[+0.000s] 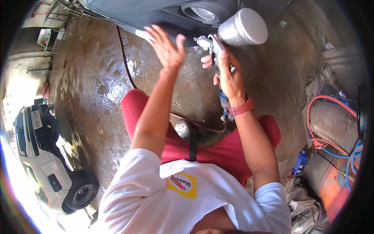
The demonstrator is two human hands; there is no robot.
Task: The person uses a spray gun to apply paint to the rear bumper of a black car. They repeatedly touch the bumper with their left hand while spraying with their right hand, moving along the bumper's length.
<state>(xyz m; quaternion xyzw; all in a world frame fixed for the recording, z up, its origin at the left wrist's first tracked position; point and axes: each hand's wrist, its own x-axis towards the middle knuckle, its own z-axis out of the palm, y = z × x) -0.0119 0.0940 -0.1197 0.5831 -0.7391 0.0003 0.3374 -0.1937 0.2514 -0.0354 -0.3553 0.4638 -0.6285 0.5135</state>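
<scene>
I had only one view, from the left of two fisheye cameras worn on the person's head. It looked steeply down over the white shirt point(171, 195) and red shorts point(218, 150) to the wet concrete floor point(97, 89), close enough that both forearms filled the middle. Straight edges bent toward the dark rim. The dark car body point(156, 13) sat at the top edge, a white car point(43, 156) at the far left.

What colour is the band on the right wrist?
Red, on the wrist band; clearest in the head view.
</scene>
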